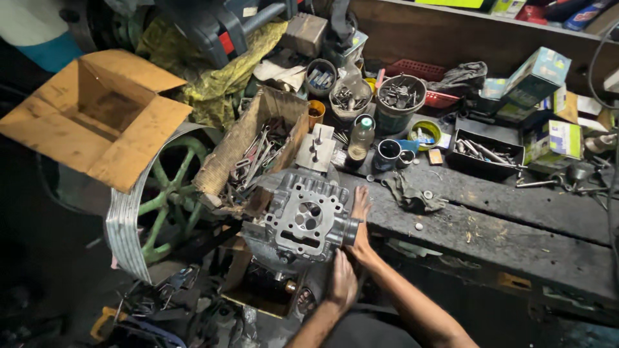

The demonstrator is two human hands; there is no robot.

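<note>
Both hands grip a grey metal engine block (308, 219) at the worktop (503, 225) edge. Left hand (342, 281) cups its lower corner; right hand (360, 216) lies flat against its side. Fingertips are hidden.

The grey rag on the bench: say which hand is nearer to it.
Right. The right hand lies on the right side of the metal engine head, just left of the grey rag; the left hand sits lower, below the head.

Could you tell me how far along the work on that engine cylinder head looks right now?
Done: the cylinder head sits stripped on the bench edge, ports bare. In hand: the left hand steadies its near side, the right hand its right side. Left: the spanners in the cardboard tray lie untouched.
</note>
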